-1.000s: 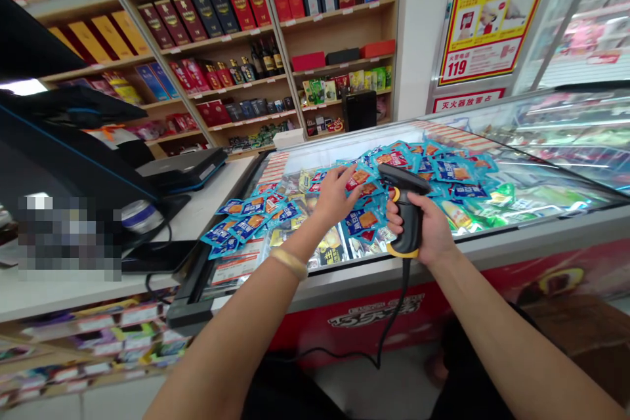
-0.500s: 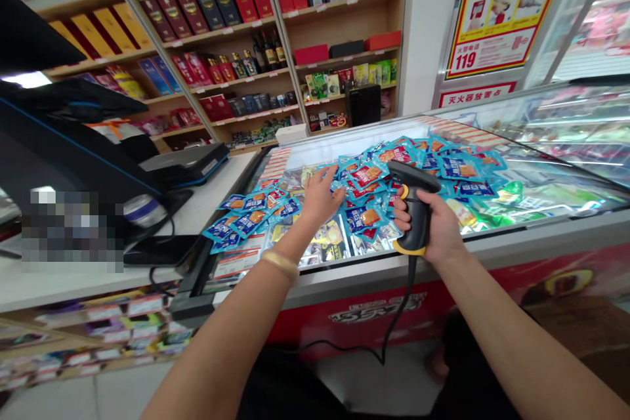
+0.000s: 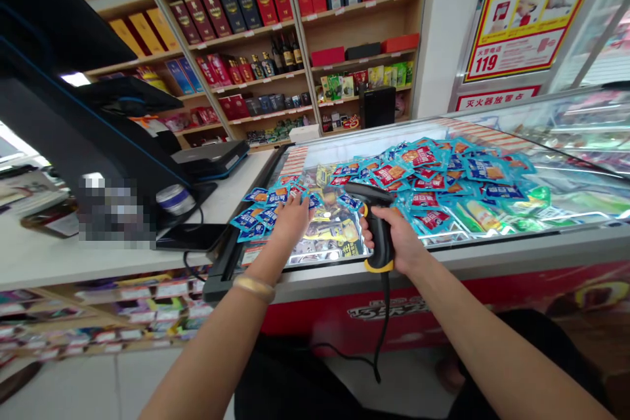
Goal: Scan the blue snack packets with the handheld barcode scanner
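Observation:
My left hand (image 3: 294,222), a gold-coloured bangle on its wrist, rests at the right side of a smaller group of snack packets (image 3: 254,218) on the freezer's glass top. Its fingers are stretched over the packets, partly hidden at the tips, the thumb apart. A black and yellow barcode scanner (image 3: 381,236) is upright in my right hand (image 3: 404,243), fingers wrapped round its handle and its head pointing left. Its cable hangs down the freezer's front. A larger heap of blue-edged packets (image 3: 424,157) lies behind and right of the scanner.
The glass-topped chest freezer (image 3: 472,243) spans the front. On the left counter (image 3: 44,259) stand a dark checkout screen (image 3: 93,111), a weighing scale (image 3: 211,159) and a round tin (image 3: 174,199). Shelves of boxes and bottles (image 3: 236,33) line the back wall.
My left hand has moved left, from beside the larger heap to the smaller group of packets. The scanner in my right hand has shifted left. The view has turned slightly left.

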Motion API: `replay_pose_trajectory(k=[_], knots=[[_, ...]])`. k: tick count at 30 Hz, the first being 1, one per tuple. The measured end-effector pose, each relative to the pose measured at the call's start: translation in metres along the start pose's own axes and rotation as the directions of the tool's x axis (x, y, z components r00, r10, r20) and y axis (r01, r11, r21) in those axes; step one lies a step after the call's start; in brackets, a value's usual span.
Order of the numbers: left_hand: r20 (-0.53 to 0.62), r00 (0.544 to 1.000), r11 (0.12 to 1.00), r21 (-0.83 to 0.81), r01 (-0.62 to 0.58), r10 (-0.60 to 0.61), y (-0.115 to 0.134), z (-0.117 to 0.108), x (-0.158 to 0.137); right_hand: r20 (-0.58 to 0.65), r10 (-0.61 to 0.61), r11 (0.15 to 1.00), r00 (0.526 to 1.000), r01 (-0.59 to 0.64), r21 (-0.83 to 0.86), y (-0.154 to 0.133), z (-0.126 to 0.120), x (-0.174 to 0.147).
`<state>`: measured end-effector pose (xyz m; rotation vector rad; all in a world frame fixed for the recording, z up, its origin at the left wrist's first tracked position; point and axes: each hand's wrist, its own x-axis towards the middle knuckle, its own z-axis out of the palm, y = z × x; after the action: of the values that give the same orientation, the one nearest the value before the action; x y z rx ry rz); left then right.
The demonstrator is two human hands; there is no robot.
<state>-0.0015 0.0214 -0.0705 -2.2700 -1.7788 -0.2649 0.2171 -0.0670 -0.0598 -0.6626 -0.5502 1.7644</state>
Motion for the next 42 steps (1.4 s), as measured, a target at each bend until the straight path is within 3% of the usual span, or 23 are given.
replay_pose_trajectory(k=[4, 8, 10, 14, 16, 26, 39, 42], knots=[[-0.196, 0.980, 0.993, -0.104, -0.055, 0.034, -0.0010, 0.0065, -0.0028, -0.003, 0.038, 0.999, 0.999, -0.038, 0.002, -0.0029, -0.0009, -0.0008], [-0.423, 0.905, 0.954, -0.254, -0.160, 0.039, -0.0018, 0.0060, -0.0036, -0.020, 0.053, 0.998, 0.998, -0.054, -0.016, -0.0043, 0.0002, -0.0024], [-0.480, 0.876, 0.925, -0.351, -0.145, -0.045, -0.0015, 0.0048, -0.0040, -0.020, 0.056, 0.998, 0.998, -0.057, -0.032, -0.0042, 0.0012, -0.0032], [-0.365, 0.870, 0.806, -0.590, 0.060, -0.332, -0.0002, 0.0026, -0.0056, -0.023, 0.073, 0.994, 0.997, -0.074, -0.076, -0.0040, 0.0023, -0.0039], [-0.288, 0.878, 0.741, -0.663, 0.105, -0.382, 0.0001, 0.0014, -0.0055, -0.026, 0.093, 0.990, 0.995, -0.096, -0.104, -0.0037, 0.0021, -0.0035], [-0.233, 0.851, 0.623, -0.771, 0.133, -0.470, -0.0017, 0.0023, -0.0022, 0.009, 0.149, 0.955, 0.989, -0.142, -0.259, -0.0003, 0.0063, -0.0038], [-0.211, 0.856, 0.607, -0.782, 0.142, -0.472, 0.0026, 0.0014, -0.0015, 0.026, 0.156, 0.935, 0.987, -0.140, -0.326, 0.0019, 0.0042, -0.0011], [-0.235, 0.857, 0.648, -0.749, 0.140, -0.458, 0.0012, 0.0016, -0.0038, 0.032, 0.158, 0.943, 0.987, -0.141, -0.302, 0.0025, 0.0051, -0.0018]])
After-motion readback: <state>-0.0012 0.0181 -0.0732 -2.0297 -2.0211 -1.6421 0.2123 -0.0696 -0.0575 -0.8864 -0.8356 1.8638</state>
